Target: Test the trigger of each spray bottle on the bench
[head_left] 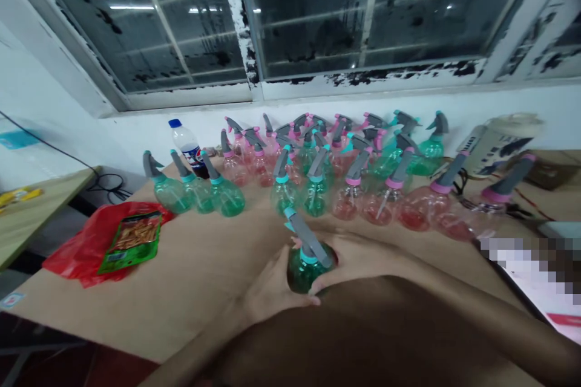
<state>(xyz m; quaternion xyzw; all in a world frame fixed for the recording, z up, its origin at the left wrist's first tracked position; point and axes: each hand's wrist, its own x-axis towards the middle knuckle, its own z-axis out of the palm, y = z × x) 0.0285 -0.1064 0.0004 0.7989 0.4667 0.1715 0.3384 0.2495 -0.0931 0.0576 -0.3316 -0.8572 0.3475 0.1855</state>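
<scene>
A green spray bottle (299, 275) with a teal collar and a grey trigger head is between my two hands near the front of the table. My left hand (272, 281) wraps its left side, thumb across the front. From the right, my right hand (358, 257) grips the same bottle, its thumb meeting the left thumb at the front. The fingers behind the bottle are mostly hidden. Just beyond stands a row of spray bottles, among them a green one (315, 199) and a pink one (347, 202).
Several more pink and green spray bottles crowd the back by the wall. A cola bottle (188, 148) stands at the back left. A red plastic bag (82, 245) with a green snack packet (131, 242) lies left. A printed container (506, 142) stands back right on the brown table (204, 278).
</scene>
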